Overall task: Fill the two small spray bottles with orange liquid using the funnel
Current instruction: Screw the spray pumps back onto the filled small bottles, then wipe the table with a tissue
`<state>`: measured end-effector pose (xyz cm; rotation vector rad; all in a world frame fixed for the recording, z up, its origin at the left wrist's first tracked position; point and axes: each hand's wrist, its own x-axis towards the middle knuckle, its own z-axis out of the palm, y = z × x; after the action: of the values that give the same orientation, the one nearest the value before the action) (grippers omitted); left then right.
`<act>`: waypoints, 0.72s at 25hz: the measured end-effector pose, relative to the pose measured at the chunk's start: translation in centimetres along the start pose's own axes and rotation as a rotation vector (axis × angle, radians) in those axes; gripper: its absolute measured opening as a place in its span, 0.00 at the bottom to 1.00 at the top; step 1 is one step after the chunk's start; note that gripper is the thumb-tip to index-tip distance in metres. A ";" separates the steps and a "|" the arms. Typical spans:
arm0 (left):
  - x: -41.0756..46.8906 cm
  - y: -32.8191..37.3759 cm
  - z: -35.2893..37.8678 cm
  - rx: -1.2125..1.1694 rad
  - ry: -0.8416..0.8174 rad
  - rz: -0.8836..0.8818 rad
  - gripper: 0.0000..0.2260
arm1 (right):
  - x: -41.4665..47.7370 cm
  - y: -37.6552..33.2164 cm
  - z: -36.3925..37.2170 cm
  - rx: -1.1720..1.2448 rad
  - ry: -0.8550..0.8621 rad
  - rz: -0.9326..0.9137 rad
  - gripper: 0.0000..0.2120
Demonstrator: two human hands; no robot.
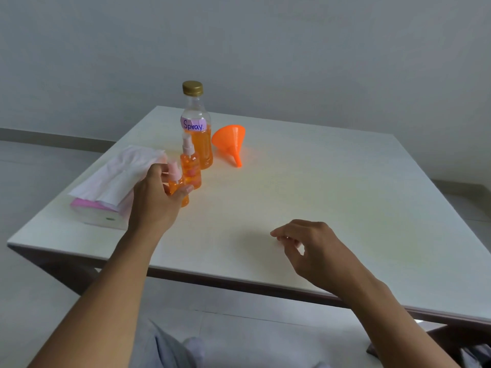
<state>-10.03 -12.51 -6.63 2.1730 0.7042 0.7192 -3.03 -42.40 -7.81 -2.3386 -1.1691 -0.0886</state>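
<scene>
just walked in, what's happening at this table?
The left hand holds the near spray bottle. It and the second spray bottle both contain orange liquid and have their sprayers on. The big bottle is capped, and the funnel lies on its side beside it. The right hand is idle and holds nothing.

Single head-worn wide-angle view, looking forward and down over the near table (pixel 318 197)
</scene>
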 end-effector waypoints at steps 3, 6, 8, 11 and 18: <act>-0.1 0.1 -1.6 -0.049 -0.042 -0.002 0.34 | 0.2 -0.2 0.6 -0.016 -0.017 -0.002 0.11; -1.2 -0.2 -4.7 0.060 0.092 0.064 0.32 | 0.5 -0.9 1.4 -0.020 -0.044 -0.020 0.12; -1.8 -0.6 -6.3 0.296 0.208 0.089 0.25 | 0.6 -1.5 1.9 -0.026 -0.043 -0.030 0.12; -1.4 -2.0 -7.4 0.624 0.210 0.079 0.21 | 0.7 -2.1 2.4 -0.024 -0.061 -0.026 0.15; -0.6 -3.7 -7.5 0.580 0.223 0.124 0.10 | 0.6 -2.3 2.2 -0.026 -0.098 -0.008 0.18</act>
<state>-16.43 -7.28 -5.26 2.7044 0.9953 0.9166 -4.77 -39.84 -8.56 -2.3853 -1.2306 0.0079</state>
